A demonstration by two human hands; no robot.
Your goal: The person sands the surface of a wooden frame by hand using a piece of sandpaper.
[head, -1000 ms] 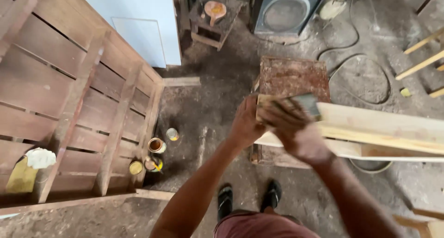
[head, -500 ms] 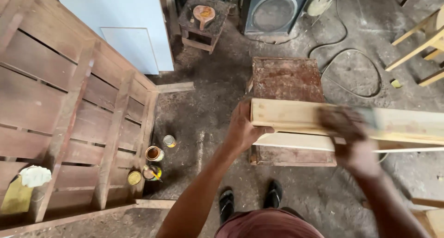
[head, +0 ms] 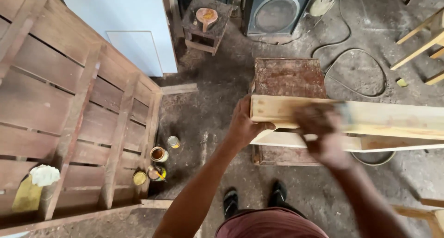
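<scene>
A long pale wooden beam [head: 393, 118] lies across a rusty brown stand [head: 289, 76], with a second pale board [head: 296, 140] just under it. My left hand [head: 243, 126] grips the beam's left end. On the beam's top face, a little to the right, my right hand [head: 323, 131] is blurred with motion and presses a grey sanding sheet [head: 345, 113] against the wood. My sandalled feet [head: 254, 198] stand below the stand.
A large slatted wooden frame [head: 69, 113] leans at the left, with several small paint tins [head: 159, 154] at its foot and a white cloth [head: 45, 174] on it. A speaker [head: 277, 11], a small stool [head: 206, 18] and a looped cable [head: 351, 67] lie beyond.
My right hand swept from beside the left hand out to the right along the beam, then came partway back. The left hand has kept its grip on the beam's end.
</scene>
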